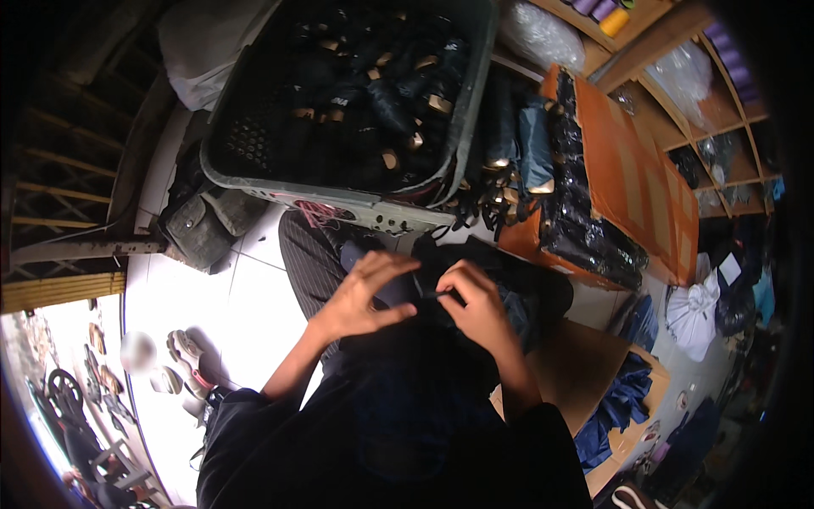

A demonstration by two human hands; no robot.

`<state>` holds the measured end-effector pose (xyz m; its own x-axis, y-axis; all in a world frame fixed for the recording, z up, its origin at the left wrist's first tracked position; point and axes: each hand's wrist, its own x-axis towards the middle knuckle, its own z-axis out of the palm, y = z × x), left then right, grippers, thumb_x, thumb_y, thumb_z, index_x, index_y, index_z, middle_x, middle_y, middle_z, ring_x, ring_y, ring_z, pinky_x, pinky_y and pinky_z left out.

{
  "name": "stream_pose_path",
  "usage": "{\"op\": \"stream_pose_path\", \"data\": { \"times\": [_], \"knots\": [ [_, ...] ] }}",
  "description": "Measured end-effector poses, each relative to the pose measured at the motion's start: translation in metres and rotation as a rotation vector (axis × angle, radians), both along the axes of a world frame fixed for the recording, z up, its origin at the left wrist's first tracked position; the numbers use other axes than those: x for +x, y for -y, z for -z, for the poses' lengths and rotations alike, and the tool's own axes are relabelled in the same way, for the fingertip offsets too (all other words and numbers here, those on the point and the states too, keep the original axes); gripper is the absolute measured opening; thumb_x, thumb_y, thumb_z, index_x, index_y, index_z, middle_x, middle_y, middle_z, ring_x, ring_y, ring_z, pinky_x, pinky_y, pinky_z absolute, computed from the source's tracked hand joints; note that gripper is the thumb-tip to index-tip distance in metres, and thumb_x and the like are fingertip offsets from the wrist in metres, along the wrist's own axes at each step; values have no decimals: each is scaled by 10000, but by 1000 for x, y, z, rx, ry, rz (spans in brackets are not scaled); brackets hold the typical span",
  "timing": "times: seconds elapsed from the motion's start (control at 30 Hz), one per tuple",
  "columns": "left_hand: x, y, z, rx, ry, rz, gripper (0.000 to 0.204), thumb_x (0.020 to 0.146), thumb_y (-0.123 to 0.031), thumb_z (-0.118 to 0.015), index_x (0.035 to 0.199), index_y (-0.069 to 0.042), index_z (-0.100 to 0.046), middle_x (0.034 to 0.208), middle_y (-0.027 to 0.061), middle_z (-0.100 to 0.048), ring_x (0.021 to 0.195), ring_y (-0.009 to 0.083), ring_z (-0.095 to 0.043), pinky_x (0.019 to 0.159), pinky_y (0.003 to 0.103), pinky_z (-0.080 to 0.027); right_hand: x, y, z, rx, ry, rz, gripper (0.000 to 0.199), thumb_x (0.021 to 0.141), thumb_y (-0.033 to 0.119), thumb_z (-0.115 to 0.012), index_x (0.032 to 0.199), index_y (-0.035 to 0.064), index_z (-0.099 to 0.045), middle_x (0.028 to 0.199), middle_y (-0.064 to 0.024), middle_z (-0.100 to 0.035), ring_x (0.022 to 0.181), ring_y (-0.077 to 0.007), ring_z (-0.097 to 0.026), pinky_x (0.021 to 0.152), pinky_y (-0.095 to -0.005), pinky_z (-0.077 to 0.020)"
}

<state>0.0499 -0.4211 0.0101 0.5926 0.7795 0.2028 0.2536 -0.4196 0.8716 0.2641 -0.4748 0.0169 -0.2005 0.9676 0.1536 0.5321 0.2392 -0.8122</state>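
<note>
A grey plastic basket is filled with dark bundles; a thin black strip is pinched by right hand, near outspread left hand.

Strong white light comes from the lower left, washing out the floor there to near-blank white. Elsewhere it is dim: the shirt and the inside of the basket sink almost to black, with little detail. The left hand and right hand show fairly clearly. Small glints dot the black plastic. At left, a round, pale patch is blurred. Fisheye distortion bends the outer edges, and the corners fade to black.
</note>
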Motion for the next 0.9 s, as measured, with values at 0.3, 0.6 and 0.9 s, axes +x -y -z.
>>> {"op": "stream_pose_path", "data": {
  "times": [0.3, 0.6, 0.9],
  "knots": [
    [-15, 28, 55, 267, -180, -22, 329, 678, -60, -711, 998, -137, -702, 1093, 35, -554, 1041, 253, -492, 832, 381, -396, -28, -88, -79, -145, -56, -425, 132, 815, 47, -681, 910, 20, -594, 787, -42, -596, 695, -117, -607, 598, -256, -487],
    [-12, 49, 106, 190, -494, -31, 460, 691, -381, -735, 1065, -124, -659, 1092, 71, -519, 1051, 266, -455, 965, 459, -342, -50, -356, 39, -343, 784, 121, 578, 841, 411, -636, 1195, -42, -580, 1238, -225, -582, 1136, -352, -578, 805, -398, -546],
    [-16, 52, 131, 215, -439, -82, 306, 760, -286, -715, 1035, -157, -681, 1093, 53, -536, 997, 276, -461, 807, 445, -386, -74, -340, 55, -637, 750, 82, 681, 747, 389, -754, 1275, 18, -540, 1242, -175, -595, 1027, -315, -642, 807, -385, -550]
  ]
}}
